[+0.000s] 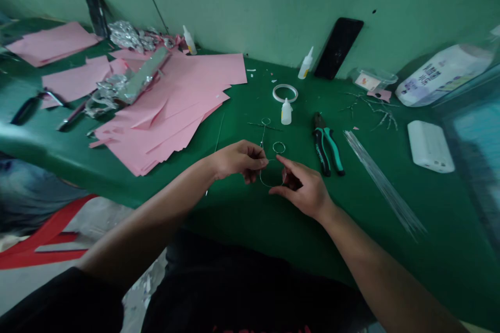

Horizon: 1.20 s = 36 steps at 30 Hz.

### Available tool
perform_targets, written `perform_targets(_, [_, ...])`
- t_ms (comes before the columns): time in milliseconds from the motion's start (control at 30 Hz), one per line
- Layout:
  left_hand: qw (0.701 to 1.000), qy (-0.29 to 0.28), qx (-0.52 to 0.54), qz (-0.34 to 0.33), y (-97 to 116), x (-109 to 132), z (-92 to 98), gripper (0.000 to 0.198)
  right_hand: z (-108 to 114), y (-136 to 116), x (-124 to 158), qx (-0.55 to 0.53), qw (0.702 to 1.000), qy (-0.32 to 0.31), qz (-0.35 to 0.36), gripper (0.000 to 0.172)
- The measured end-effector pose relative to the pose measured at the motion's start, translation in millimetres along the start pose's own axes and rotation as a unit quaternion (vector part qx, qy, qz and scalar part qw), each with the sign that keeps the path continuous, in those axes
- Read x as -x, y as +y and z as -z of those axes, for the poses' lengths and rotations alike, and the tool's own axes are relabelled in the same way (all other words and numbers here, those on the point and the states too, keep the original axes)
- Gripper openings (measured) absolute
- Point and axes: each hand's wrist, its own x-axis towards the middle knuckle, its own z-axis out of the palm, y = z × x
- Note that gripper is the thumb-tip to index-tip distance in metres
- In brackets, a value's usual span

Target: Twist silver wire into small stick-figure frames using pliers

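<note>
A thin wire bent into a loop (267, 184) spans the gap between my two hands. My left hand (244, 160) pinches it at its upper left, thumb and fingers together. On the other side, my right hand (302, 184) has thumb and forefinger spread around the loop's right edge, its other fingers curled against the wire. Just beyond my fingertips lies a small wire ring (278, 147). Beside it is a twisted wire figure (265, 126) with a round top and side arms. Pliers with teal and black handles (328, 145) rest to the right of my right hand.
Straight wires (383, 182) lie in a bundle at right, near a white power bank (430, 146). Pink paper sheets (175, 109) cover the left. Behind stand a small glue bottle (286, 113), a white tape roll (285, 93) and a phone (339, 48) against the wall.
</note>
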Motion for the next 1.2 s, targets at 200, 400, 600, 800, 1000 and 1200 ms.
perform_targets(200, [0.998,-0.014,0.039,-0.041,8,-21,14.8,0.024,6,-11,-8,-0.121,0.981,0.058,-0.137,0.045])
perform_targets(400, [0.991,-0.075,0.088,-0.06,3,-40,33.9,0.027,3,-28,-39,-0.085,0.961,0.149,-0.215,0.023])
perform_targets(600, [0.965,-0.107,0.24,-0.027,-6,-43,49.9,0.025,-18,-27,-64,-0.14,0.936,0.193,-0.258,0.023])
perform_targets(800, [0.97,-0.083,0.228,-0.005,-6,-41,52.7,0.028,-30,-22,-67,0.042,0.963,0.237,-0.123,0.019])
perform_targets(1000, [0.984,-0.071,0.161,-0.015,-9,-43,45.8,0.029,-33,-17,-57,0.108,0.958,0.25,-0.095,0.021])
perform_targets(1200, [0.997,-0.001,0.01,-0.075,-7,-41,41.3,0.031,-30,-19,-51,0.033,0.959,0.25,-0.128,0.018])
